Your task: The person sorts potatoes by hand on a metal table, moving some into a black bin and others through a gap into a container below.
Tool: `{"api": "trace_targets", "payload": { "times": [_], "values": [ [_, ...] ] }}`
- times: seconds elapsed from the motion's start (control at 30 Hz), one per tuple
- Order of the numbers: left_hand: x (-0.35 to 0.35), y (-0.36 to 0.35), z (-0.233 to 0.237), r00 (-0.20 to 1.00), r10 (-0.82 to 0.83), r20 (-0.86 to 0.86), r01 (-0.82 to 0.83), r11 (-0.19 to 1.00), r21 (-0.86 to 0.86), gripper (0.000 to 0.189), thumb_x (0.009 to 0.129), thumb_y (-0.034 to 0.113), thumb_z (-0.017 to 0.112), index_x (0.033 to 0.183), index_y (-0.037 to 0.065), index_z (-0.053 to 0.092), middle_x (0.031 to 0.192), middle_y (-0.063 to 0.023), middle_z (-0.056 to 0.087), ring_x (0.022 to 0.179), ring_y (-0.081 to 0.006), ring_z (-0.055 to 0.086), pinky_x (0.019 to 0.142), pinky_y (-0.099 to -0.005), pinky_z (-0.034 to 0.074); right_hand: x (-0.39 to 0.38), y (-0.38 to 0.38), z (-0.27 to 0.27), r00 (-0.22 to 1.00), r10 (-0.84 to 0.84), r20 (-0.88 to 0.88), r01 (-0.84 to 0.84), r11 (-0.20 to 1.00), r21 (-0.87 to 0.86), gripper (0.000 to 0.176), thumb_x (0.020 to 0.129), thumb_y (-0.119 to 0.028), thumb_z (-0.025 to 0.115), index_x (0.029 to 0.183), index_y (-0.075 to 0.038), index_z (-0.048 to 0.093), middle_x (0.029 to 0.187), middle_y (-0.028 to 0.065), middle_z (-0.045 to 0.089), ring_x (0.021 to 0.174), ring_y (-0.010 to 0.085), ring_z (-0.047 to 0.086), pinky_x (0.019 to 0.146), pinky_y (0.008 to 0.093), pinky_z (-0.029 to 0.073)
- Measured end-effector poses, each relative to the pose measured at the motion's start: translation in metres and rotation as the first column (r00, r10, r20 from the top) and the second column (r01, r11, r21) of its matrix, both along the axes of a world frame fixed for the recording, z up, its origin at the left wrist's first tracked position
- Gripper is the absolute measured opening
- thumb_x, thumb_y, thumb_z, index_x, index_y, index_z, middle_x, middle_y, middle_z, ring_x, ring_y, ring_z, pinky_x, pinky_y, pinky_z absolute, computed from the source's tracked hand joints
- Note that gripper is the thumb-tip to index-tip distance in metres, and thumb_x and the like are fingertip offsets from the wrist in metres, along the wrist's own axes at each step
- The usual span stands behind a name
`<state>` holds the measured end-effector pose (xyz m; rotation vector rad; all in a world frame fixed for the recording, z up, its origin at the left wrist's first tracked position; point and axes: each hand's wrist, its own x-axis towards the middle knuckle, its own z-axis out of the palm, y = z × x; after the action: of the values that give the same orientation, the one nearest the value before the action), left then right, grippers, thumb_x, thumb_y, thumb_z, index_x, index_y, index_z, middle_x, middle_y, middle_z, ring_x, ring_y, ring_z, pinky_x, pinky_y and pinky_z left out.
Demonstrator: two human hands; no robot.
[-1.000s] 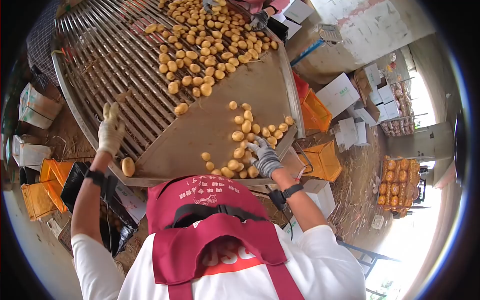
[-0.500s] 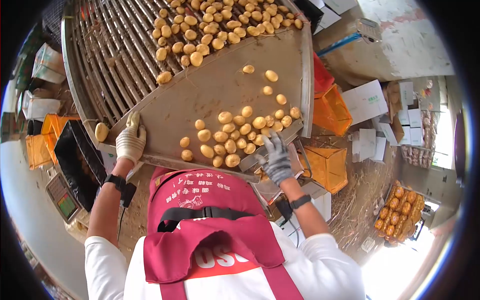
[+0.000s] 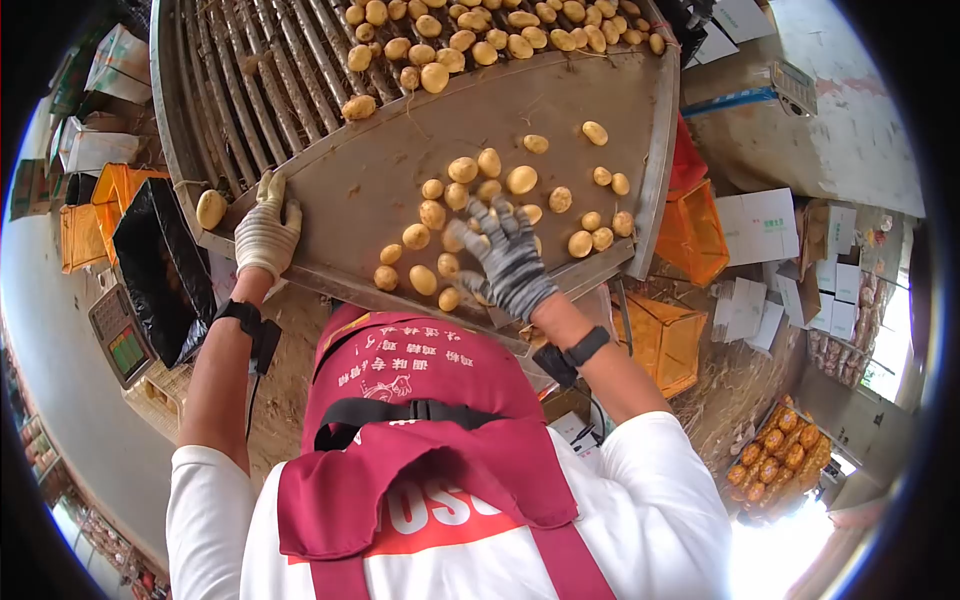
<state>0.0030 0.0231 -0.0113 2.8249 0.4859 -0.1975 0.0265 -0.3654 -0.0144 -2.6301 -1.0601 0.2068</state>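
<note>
My right hand [image 3: 508, 262], in a grey striped glove, lies over the loose potatoes [image 3: 521, 180] on the metal tray [image 3: 350, 205]. Its fingers are spread and touch some of them, and a few potatoes beneath it are partly hidden. At the tray's left rim rests my left hand [image 3: 267, 235] in a white glove, fingers stretched out, holding nothing. Beside it a single potato [image 3: 211, 209] sits in the left corner. Many more potatoes [image 3: 484, 53] lie at the top on the slatted metal rollers [image 3: 290, 75].
Orange crates [image 3: 660, 345] stand below the tray on the right, with white cardboard boxes [image 3: 757, 228] beyond. To the left are a black-lined crate [image 3: 160, 270] and a digital scale [image 3: 122, 335]. Bagged potatoes [image 3: 780, 460] are stacked at lower right.
My right hand has moved left and farther over the tray, and the potatoes there have spread out toward the rollers. My left hand stays on the rim. The camera view has shifted slightly.
</note>
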Motion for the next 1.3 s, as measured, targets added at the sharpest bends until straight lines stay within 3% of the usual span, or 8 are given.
{"api": "trace_targets", "payload": {
  "times": [0.23,0.5,0.57,0.87,0.97,1.17,1.27,1.3],
  "values": [
    [0.000,0.004,-0.005,0.999,-0.035,-0.010,0.036,0.998,0.045,0.059,0.099,0.035,0.049,0.152,0.011,0.043,0.159,-0.0136,0.039,0.117,-0.0348,0.064,0.100,-0.0442,0.051,0.013,0.019,0.003,0.995,-0.078,-0.054,0.073,0.993,-0.091,0.077,0.084,-0.051,0.073,0.151,-0.024,0.047,0.162,0.0141,0.033,0.152,0.0400,0.022,0.120,0.0632,0.017],
    [-0.001,0.007,-0.007,0.999,-0.045,-0.001,0.045,0.998,0.038,0.059,0.099,0.035,0.049,0.153,0.012,0.041,0.159,-0.0135,0.039,0.116,-0.0350,0.065,0.099,-0.0445,0.052,0.017,-0.036,0.021,0.935,-0.323,0.149,0.308,0.945,0.114,0.057,0.084,-0.030,0.074,0.137,-0.014,0.060,0.143,0.0155,0.053,0.135,0.0392,0.046,0.113,0.0503,0.040],
    [-0.001,0.004,-0.007,0.998,-0.055,0.030,0.054,0.998,0.045,0.059,0.099,0.035,0.050,0.153,0.012,0.041,0.159,-0.0134,0.039,0.116,-0.0349,0.065,0.099,-0.0445,0.052,-0.010,-0.045,0.025,0.906,-0.351,-0.235,0.385,0.916,0.113,0.054,0.082,-0.027,0.075,0.133,-0.014,0.062,0.130,0.0137,0.061,0.122,0.0357,0.057,0.103,0.0436,0.050],
    [0.002,-0.002,0.006,0.997,0.032,-0.067,-0.033,0.999,-0.004,0.058,0.099,0.029,0.055,0.153,0.011,0.042,0.158,-0.0153,0.040,0.126,-0.0356,0.058,0.105,-0.0437,0.048,-0.035,-0.001,0.008,0.995,0.095,-0.040,-0.102,0.973,-0.207,0.024,0.092,-0.023,0.064,0.113,-0.013,0.069,0.111,0.0118,0.063,0.102,0.0303,0.065,0.081,0.0429,0.057],
    [-0.001,0.008,-0.014,0.999,-0.040,0.031,0.038,0.997,0.063,0.058,0.099,0.034,0.051,0.152,0.013,0.041,0.158,-0.0127,0.040,0.118,-0.0349,0.064,0.099,-0.0444,0.052,-0.011,-0.022,0.019,0.874,-0.204,-0.440,0.262,0.962,0.074,0.036,0.089,-0.017,0.067,0.123,-0.004,0.065,0.113,0.0165,0.067,0.107,0.0313,0.066,0.092,0.0406,0.056],
    [-0.001,0.006,-0.008,0.998,-0.030,0.054,0.029,0.999,0.018,0.059,0.099,0.033,0.052,0.153,0.012,0.041,0.158,-0.0145,0.041,0.118,-0.0351,0.064,0.100,-0.0442,0.051,0.066,-0.097,0.058,0.397,-0.344,-0.851,0.902,0.317,0.292,0.028,0.099,-0.018,0.064,0.124,-0.004,0.066,0.104,0.0041,0.070,0.093,0.0140,0.067,0.085,0.0288,0.057],
    [-0.002,0.003,-0.005,1.000,-0.010,0.002,0.010,0.999,0.034,0.059,0.099,0.034,0.051,0.152,0.012,0.042,0.158,-0.0149,0.041,0.119,-0.0354,0.063,0.100,-0.0442,0.051,0.090,-0.099,0.032,0.645,-0.519,-0.561,0.738,0.614,0.280,0.033,0.095,-0.020,0.069,0.125,-0.007,0.065,0.110,0.0077,0.069,0.096,0.0217,0.069,0.089,0.0340,0.058],
    [-0.003,0.004,-0.007,1.000,-0.014,0.023,0.013,1.000,0.023,0.059,0.099,0.034,0.051,0.152,0.012,0.042,0.158,-0.0149,0.041,0.118,-0.0353,0.063,0.101,-0.0442,0.051,0.090,-0.087,0.030,0.811,-0.534,-0.241,0.557,0.829,0.038,0.037,0.093,-0.020,0.070,0.127,-0.009,0.065,0.116,0.0110,0.067,0.099,0.0269,0.069,0.090,0.0377,0.057]
  ]
}}
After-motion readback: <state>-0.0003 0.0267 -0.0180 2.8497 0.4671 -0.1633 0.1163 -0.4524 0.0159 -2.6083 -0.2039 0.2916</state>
